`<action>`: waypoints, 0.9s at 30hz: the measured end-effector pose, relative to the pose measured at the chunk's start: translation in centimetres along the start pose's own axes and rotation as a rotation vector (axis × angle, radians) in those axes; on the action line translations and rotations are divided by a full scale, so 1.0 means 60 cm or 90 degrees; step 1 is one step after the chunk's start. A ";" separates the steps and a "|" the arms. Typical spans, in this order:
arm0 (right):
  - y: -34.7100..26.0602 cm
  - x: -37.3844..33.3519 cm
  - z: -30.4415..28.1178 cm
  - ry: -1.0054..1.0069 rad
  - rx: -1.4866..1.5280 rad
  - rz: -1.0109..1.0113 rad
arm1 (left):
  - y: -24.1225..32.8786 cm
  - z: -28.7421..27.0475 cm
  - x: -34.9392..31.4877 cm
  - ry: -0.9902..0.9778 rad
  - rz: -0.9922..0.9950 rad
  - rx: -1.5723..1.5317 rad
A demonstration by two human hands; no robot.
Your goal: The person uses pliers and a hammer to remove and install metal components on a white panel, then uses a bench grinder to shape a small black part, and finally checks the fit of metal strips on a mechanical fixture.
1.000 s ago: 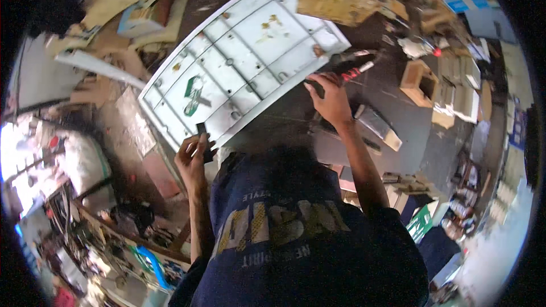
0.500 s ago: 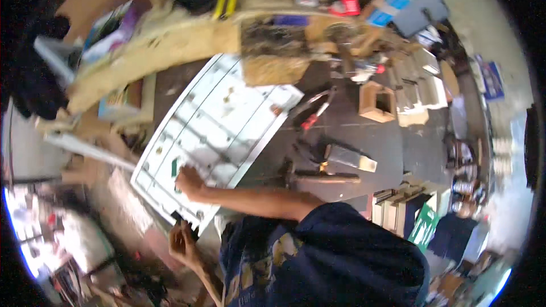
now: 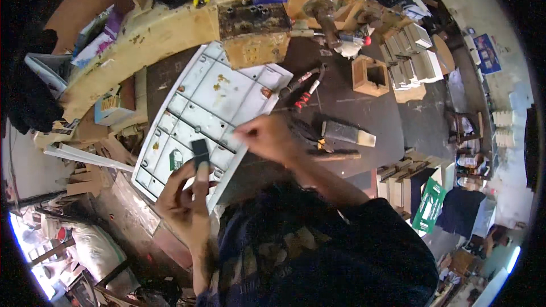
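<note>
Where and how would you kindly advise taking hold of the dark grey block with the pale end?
Probably by its pale end, from the near right, with the right hand, the nearer one: the long block lies flat on the dark table, that end pointing away from the yellow-tipped tool beside its other end.

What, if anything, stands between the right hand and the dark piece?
Nothing visible: the gap between the right hand and the dark piece in the left hand looks open, with the white panel below.
</note>
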State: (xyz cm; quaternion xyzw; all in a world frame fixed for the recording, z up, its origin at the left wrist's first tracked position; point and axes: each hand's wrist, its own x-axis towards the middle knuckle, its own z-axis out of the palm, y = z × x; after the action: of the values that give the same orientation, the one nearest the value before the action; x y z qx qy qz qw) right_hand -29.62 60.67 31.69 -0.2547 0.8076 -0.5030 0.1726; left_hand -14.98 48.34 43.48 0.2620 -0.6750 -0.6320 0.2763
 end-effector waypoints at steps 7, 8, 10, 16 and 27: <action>-0.136 -0.166 -0.169 0.336 0.098 0.127 | 0.021 0.081 -0.014 -0.190 0.015 -0.025; -0.156 -0.182 -0.168 0.391 0.055 0.072 | 0.028 0.092 -0.017 -0.201 0.009 -0.035; -0.172 -0.201 -0.164 0.427 -0.038 -0.042 | 0.022 0.097 -0.019 -0.230 0.049 -0.020; -0.183 -0.198 -0.164 0.305 -0.221 -0.312 | 0.028 0.096 -0.027 -0.249 0.090 -0.002; -0.185 -0.176 -0.150 0.248 -0.280 -0.424 | 0.044 0.073 -0.032 -0.227 0.107 0.015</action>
State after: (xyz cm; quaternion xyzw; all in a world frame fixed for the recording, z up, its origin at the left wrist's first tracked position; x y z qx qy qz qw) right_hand -23.24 69.35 45.85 -0.4323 0.7867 -0.3860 -0.2126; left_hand -16.72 52.95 45.81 0.0917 -0.7400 -0.6351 0.2015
